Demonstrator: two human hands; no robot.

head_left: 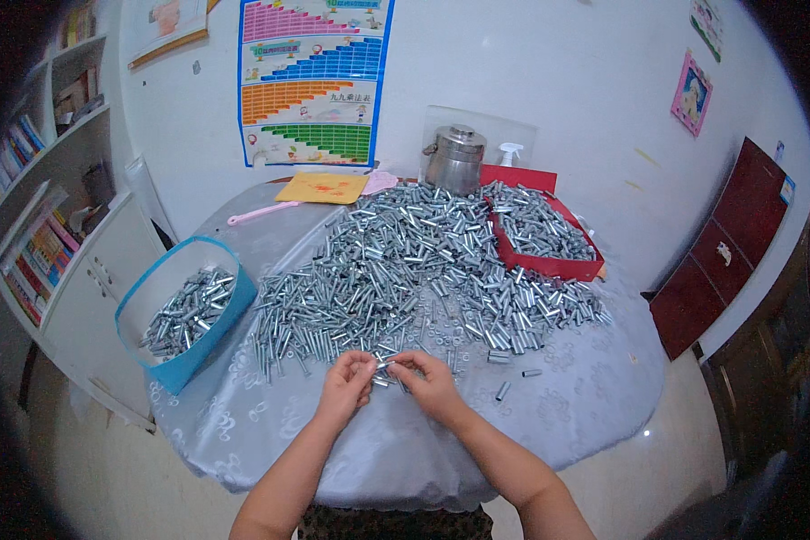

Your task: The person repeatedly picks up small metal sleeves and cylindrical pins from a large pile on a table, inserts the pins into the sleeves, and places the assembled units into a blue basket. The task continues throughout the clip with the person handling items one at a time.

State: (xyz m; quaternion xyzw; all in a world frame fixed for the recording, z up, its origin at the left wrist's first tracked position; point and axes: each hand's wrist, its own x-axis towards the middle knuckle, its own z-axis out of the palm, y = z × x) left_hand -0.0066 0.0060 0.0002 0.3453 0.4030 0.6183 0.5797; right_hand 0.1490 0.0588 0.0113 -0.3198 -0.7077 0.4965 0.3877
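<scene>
Over the near side of the table, my left hand (344, 389) and my right hand (430, 385) meet with fingertips pinched. Between them is a small silvery metal fastener (382, 365); the fingers hide part of it, so its exact kind is unclear. Just beyond my hands spreads a big heap of long thin bolts (324, 310). Short metal tubes (535, 315) lie to the right of it, with tiny nuts and washers (443, 335) scattered in between. A few loose tubes (503, 391) rest near my right hand.
At the left edge stands a blue-rimmed bin (214, 342) with metal parts inside. A red box (553, 265) full of tubes sits back right. Behind the heap are a steel pot (456, 162), a white spray bottle (509, 153) and a yellow envelope (319, 188). A silvery cloth (459, 459) covers the table.
</scene>
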